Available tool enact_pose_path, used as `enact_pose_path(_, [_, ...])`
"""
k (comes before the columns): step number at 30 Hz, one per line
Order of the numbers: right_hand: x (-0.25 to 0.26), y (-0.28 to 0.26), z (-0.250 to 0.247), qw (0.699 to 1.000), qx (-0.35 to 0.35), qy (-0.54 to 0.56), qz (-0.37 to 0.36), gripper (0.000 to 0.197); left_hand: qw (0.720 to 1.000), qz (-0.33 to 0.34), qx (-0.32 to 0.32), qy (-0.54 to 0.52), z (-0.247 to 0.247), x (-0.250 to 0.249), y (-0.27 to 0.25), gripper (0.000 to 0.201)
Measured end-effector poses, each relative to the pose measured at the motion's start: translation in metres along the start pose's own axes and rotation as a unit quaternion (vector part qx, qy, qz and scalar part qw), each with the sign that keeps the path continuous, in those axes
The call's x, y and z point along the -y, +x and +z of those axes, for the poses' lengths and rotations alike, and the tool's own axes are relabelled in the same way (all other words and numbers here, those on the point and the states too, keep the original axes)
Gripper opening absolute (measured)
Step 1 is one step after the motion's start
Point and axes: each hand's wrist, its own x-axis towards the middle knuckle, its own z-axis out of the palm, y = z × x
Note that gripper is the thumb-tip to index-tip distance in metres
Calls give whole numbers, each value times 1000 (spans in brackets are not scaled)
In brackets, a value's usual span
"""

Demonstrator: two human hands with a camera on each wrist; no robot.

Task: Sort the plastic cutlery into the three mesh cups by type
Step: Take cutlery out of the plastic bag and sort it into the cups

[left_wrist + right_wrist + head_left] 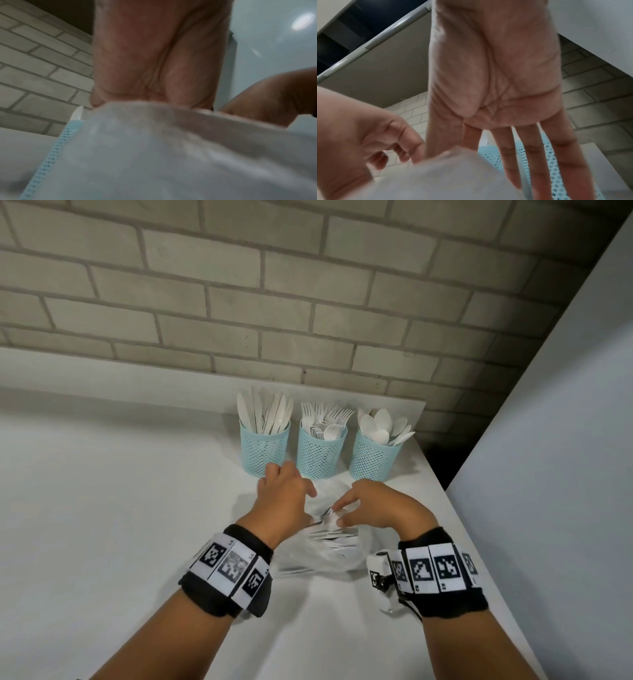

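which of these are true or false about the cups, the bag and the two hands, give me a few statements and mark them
1. Three light blue mesh cups stand in a row near the brick wall. True.
2. The left cup holds spoons. False: it holds knives; the spoons are in the right cup.
3. The middle cup holds forks. True.
4. Both hands are at a clear plastic bag with white cutlery in it. True: the left hand and right hand meet at its top.
5. The bag lies behind the cups, against the wall. False: it lies in front of them, on the white table.
6. The right cup is tipped over. False: it stands upright.
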Motion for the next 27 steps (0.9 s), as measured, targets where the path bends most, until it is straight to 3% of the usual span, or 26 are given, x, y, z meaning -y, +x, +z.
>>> enact_pose_path(3, [-4,3,6,999,12,-48,22,65,995,50,78,-47,7,-8,3,37])
enact_pose_path(6, [-8,3,10,996,25,-81,38,81,990,52,128,-12,17,-16,7,40])
enact_pose_path(12, [-11,-1,9,994,61,-80,49,99,984,13,176,21,28,-18,11,59])
enact_pose_path(17, [-12,-4,12,993,81,-32,75,111,976,10,214,41,29,-16,14,58])
enact_pose_path(22, [-10,-8,10,994,68,-3,87,115,969,30,240,54,26,-14,15,55])
enact_pose_path(27, [-17,-5,10,998,-3,29,62,93,971,57,230,37,21,-11,14,46])
